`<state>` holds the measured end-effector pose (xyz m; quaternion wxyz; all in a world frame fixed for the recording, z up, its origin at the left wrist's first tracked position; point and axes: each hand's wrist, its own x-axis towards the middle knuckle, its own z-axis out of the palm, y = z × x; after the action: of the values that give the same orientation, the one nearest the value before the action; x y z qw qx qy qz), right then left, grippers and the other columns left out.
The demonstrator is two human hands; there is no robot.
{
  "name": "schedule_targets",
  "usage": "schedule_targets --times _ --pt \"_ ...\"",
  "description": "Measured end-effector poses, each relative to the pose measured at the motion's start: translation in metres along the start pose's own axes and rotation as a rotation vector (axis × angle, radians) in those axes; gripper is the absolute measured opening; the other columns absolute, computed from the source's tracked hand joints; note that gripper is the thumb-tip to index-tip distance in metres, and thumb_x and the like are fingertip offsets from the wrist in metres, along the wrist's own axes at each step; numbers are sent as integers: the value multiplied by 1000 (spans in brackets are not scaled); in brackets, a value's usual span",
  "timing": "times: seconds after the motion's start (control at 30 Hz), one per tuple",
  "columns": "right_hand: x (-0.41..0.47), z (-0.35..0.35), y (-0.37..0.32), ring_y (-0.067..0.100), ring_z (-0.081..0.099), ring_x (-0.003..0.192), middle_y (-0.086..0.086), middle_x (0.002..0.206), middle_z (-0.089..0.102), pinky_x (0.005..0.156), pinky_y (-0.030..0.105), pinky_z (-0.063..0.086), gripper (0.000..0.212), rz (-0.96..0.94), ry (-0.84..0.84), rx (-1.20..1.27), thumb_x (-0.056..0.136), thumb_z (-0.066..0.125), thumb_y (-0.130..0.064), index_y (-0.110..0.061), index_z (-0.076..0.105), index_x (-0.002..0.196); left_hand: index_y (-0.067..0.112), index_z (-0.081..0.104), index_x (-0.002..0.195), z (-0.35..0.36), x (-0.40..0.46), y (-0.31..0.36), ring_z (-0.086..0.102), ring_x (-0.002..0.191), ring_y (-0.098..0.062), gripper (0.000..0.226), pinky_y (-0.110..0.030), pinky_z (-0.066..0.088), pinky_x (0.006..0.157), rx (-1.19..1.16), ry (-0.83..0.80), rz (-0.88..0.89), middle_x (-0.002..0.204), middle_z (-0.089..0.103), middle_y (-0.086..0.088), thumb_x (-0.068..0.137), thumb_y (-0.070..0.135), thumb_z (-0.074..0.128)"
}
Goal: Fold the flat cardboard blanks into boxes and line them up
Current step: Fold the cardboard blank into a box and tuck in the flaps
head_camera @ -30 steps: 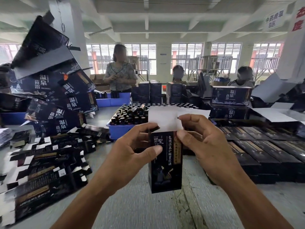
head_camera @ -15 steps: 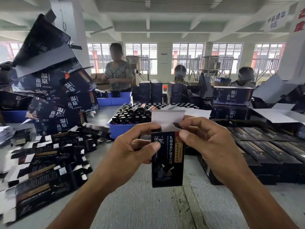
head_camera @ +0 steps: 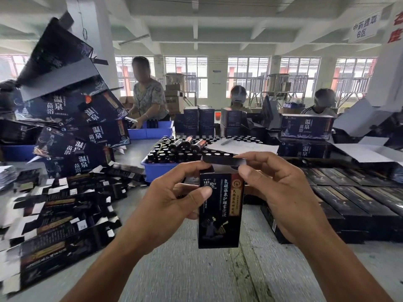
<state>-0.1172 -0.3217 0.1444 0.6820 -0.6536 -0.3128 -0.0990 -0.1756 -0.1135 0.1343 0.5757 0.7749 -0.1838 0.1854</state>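
The left hand (head_camera: 174,205) grips the upright dark carton (head_camera: 219,212) by its side, thumb across the front; the right hand (head_camera: 281,192) pinches the top flap (head_camera: 224,160), bent over the open end. This looks like the closing step. Next, tuck that flap in, then set the carton among the finished boxes (head_camera: 349,205) right of the hands.

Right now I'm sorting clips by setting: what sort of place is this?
Probably a factory packing floor: a blue tray of small dark bottles, a heap of flat cardboard blanks, rows of folded boxes, and other workers at the shared table.
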Motion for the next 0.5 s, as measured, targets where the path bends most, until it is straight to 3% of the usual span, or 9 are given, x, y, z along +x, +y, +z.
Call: schedule_targets --times 0.07,0.17,0.4,0.5 --pt "0 -1 -1 11 73 94 -6 97 77 86 35 55 15 -1 5 4 85 71 -30 -38 73 98 51 63 115 1 0 0 71 99 -11 39 -25 58 67 -25 21 7 117 70 20 82 32 69" --pt "-1 -2 -1 11 73 93 -5 96 77 83 31 55 19 3 10 -9 89 69 -19 -36 74 97 51 63 107 1 1 -1 72 98 -10 38 -26 59 65 -66 48 3 116 70 20 78 29 73" --pt "-1 0 0 10 72 100 -7 101 77 89 32 57 23 -8 21 -47 93 66 -17 -36 78 101 48 64 104 0 1 0 73 95 -14 33 -29 60 66 -70 66 -1 115 71 17 77 31 74" --pt "-2 0 0 6 72 97 -10 99 77 83 20 58 22 -17 21 -77 94 65 -18 -35 78 101 49 64 102 0 1 0 74 94 -15 33 -28 60 65 -66 77 -2 114 72 17 75 32 75"
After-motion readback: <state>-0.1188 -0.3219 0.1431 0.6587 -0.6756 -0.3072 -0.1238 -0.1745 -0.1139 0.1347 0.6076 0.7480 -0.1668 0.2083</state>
